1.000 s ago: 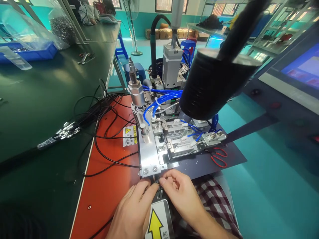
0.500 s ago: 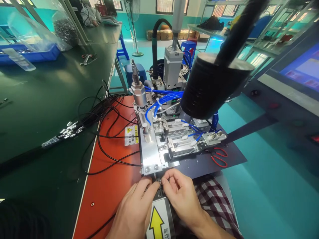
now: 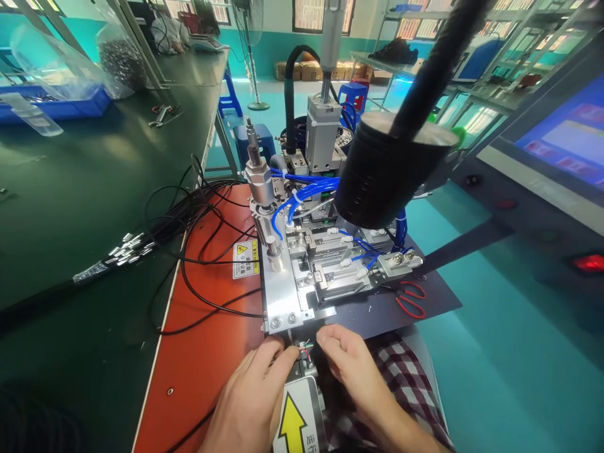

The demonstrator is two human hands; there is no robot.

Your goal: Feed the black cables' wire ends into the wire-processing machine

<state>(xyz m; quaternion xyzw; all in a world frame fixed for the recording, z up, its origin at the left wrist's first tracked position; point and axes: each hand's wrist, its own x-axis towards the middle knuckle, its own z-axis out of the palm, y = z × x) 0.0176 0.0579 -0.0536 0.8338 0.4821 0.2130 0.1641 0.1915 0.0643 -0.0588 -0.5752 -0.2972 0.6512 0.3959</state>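
Observation:
My left hand [image 3: 255, 387] is closed at the front of the machine [image 3: 283, 296], thumb and fingers pinched on a cable whose body they mostly cover. Thin coloured wires [image 3: 306, 345] fan out from its end, just past the thumb tip, over a small metal fixture [image 3: 307, 366]. To the right, apart from those wires, is my right hand [image 3: 352, 362]. Its fingers are curled and pressed together, and whatever may be in them is hidden. Below the fixture lies a cover with a yellow arrow [image 3: 292, 423].
Black cables [image 3: 189, 236] with silver ends [image 3: 126, 248] lie across the green table [image 3: 113, 340] and orange board [image 3: 198, 365]. A black lamp head [image 3: 387, 173] hangs above the machine. Red-handled scissors [image 3: 411, 299] rest at right, near a screen panel [image 3: 561, 151]. A blue tray [image 3: 89, 104] sits back left.
My right hand has drawn a little to the right, off the cable end, and its fingers have closed up. The coloured wires now show. My left hand stays in place; the view has shifted slightly.

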